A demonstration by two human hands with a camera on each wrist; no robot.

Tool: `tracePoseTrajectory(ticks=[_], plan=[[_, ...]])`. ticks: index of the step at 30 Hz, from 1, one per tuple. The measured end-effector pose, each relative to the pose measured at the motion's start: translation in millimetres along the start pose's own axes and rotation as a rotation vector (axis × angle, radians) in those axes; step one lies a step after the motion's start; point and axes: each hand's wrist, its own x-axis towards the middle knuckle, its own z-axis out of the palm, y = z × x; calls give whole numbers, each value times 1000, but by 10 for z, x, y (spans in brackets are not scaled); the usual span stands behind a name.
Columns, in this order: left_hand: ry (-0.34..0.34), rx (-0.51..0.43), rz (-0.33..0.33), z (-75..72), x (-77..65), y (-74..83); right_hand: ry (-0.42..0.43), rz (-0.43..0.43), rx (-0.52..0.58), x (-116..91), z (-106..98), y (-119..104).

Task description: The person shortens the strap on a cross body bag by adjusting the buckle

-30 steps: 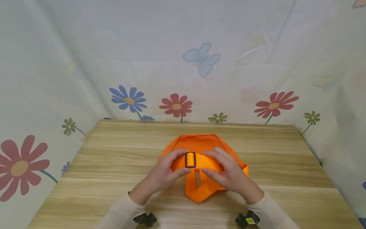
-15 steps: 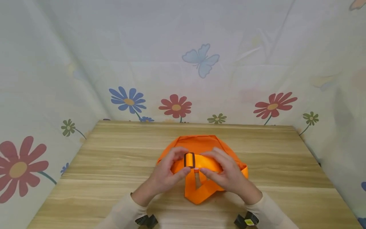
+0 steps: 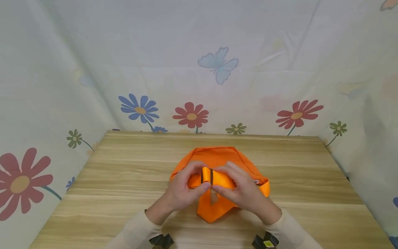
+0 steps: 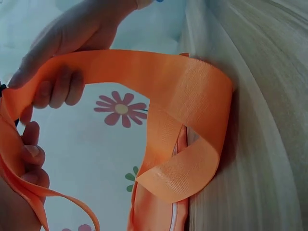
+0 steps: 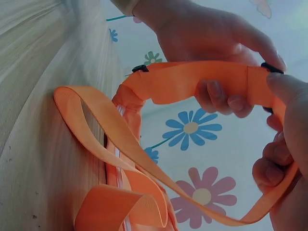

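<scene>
An orange fabric bag (image 3: 217, 155) lies on the table, and its wide orange strap (image 3: 222, 180) is lifted in front of it. My left hand (image 3: 186, 189) holds the strap with thumb and fingers at a black slide buckle (image 3: 211, 176). A short loop of webbing bulges through that buckle. Just to its right, my right hand (image 3: 240, 185) pinches the strap, thumb below and fingers above. In the left wrist view the strap (image 4: 130, 67) runs from the hands to the table. Much of the buckle is hidden by webbing and fingers.
A slack strap loop (image 3: 209, 214) hangs toward the table's near side. Another black buckle (image 5: 140, 69) shows on the strap in the right wrist view. The wooden table (image 3: 130, 155) is bordered by flower-printed cloth walls (image 3: 161, 69).
My right hand has moved left, close to the left hand. The webbing loop at the buckle bulges more, and the buckle has turned edge-on. The hanging strap loop has shifted slightly left.
</scene>
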Motion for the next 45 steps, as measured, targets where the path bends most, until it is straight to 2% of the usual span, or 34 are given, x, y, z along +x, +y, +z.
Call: tracePoseTrajectory(ticks=[7, 11, 16, 21, 29, 33, 39, 45], plan=[[43, -36, -12, -52, -12, -10, -37, 38, -33, -36, -28, 25], [72, -34, 28, -110, -13, -21, -32, 67, -58, -93, -81, 65], [54, -79, 88, -131, -6, -39, -20, 30, -78, -125, -101, 96], [34, -128, 108, -112, -12, -71, -20, 23, -65, -119, -77, 86], [28, -114, 127, -81, -23, -98, -24, 20, -40, -92, -32, 51], [16, -113, 103, -67, -40, -83, -28, 9, -40, -71, -19, 37], [-8, -100, 25, -57, -48, -40, -43, -9, -43, -31, -5, -7], [-30, -71, 0, -41, -52, -28, -61, -23, -53, -5, 20, -46]])
